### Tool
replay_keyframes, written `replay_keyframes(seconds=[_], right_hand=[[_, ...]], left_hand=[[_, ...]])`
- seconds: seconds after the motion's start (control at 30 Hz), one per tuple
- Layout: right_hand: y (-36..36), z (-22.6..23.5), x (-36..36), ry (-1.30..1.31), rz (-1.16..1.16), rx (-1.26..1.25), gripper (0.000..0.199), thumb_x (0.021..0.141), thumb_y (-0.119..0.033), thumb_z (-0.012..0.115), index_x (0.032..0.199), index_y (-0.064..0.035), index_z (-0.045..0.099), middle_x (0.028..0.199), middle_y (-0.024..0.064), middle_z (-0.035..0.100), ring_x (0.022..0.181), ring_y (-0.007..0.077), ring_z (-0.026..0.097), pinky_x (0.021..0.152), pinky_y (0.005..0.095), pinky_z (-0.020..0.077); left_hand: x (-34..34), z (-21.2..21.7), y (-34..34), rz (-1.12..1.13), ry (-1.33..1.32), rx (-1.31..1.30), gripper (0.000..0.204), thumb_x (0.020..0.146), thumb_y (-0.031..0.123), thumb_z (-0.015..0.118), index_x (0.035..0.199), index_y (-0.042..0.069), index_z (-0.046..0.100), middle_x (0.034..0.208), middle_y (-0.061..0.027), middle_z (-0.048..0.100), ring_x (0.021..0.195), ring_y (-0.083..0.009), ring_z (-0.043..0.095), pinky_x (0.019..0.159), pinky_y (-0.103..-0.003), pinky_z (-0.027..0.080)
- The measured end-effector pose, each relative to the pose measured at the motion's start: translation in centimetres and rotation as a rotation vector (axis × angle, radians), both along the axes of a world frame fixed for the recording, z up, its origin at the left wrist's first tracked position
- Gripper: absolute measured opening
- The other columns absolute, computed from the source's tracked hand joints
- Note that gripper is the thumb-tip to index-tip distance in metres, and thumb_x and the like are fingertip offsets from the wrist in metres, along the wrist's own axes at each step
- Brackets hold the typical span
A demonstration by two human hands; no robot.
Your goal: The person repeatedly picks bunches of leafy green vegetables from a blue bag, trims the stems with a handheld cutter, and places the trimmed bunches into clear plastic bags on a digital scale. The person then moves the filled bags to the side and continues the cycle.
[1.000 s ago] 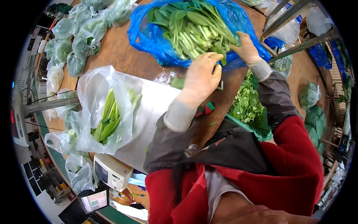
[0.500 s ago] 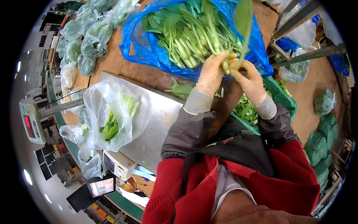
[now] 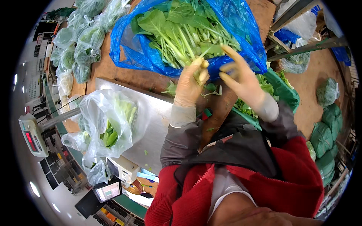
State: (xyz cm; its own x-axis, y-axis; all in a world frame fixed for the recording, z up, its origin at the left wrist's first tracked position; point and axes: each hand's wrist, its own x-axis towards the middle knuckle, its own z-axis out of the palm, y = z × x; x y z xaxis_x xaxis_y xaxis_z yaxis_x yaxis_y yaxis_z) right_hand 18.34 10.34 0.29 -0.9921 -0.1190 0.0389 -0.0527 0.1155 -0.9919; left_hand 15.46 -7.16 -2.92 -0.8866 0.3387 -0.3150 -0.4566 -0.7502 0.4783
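My left hand (image 3: 190, 83), in a thin pale glove, is closed round the stem end of a leafy green (image 3: 170, 42). Its long pale stalks and broad leaves lie over the pile of greens (image 3: 211, 28) in the blue plastic bag (image 3: 141, 62). My right hand (image 3: 243, 81), gloved too and slightly blurred, is open with its fingers apart by the bag's near right edge; I see nothing in it. Below it is a green bag (image 3: 281, 88) holding loose leaves (image 3: 245, 107). Leaf scraps (image 3: 171, 88) lie on the brown table near my left wrist.
To the left, a clear bag of greens (image 3: 109, 124) sits on a metal scale plate (image 3: 151, 120), with a display (image 3: 33, 135) on a pole. Several filled bags (image 3: 88, 45) stand far left. Green bundles (image 3: 323, 137) lie at right, beyond a metal frame (image 3: 307, 49).
My hands have moved apart. The left has shifted left and down, with the leafy green tipped toward the left; the right has let go of a leaf and spread its fingers.
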Motion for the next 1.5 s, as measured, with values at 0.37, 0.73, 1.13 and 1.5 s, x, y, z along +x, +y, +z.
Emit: replay_keyframes(seconds=[0.37,0.73,1.13,1.5], right_hand=[[5.0,3.0,-0.5,-0.114,0.531,0.681,0.017,0.081,-0.022,0.061,0.089,-0.0081,0.063,0.086,0.0115,0.063,0.082,0.0280,0.062,0.071,0.0354,0.0491],[-0.7,-0.5,0.0,-0.587,0.187,-0.111,0.035,0.084,-0.026,0.065,0.110,-0.0024,0.060,0.094,0.0028,0.062,0.081,0.0116,0.056,0.070,0.0241,0.0456],[-2.9,-2.9,1.1,-0.582,0.062,-0.498,0.022,0.084,-0.014,0.065,0.103,-0.0028,0.059,0.088,0.0009,0.059,0.064,0.0049,0.049,0.057,0.0169,0.0383],[-1.0,-1.9,3.8,-0.366,0.006,-0.564,0.014,0.088,-0.007,0.055,0.101,-0.0014,0.055,0.098,0.0080,0.063,0.073,0.0089,0.057,0.062,0.0201,0.0444]], left_hand=[[0.7,-1.8,-1.9,0.025,0.062,-0.080,0.029,0.092,0.029,0.053,0.108,0.006,0.057,0.116,-0.0123,0.058,0.110,-0.0259,0.053,0.094,-0.042,0.042],[0.6,-0.5,0.4,-0.082,0.264,0.043,0.043,0.094,0.028,0.043,0.130,0.005,0.042,0.145,-0.0158,0.029,0.133,-0.0303,0.029,0.105,-0.044,0.030],[1.3,-0.5,0.3,-0.153,0.344,0.026,0.065,0.084,0.027,0.055,0.138,0.001,0.031,0.146,-0.0151,0.026,0.133,-0.0313,0.028,0.106,-0.042,0.029],[1.5,0.4,0.8,-0.165,0.341,0.175,0.060,0.095,0.037,0.041,0.139,-0.001,0.027,0.148,-0.0140,0.023,0.135,-0.0281,0.027,0.108,-0.043,0.028]])
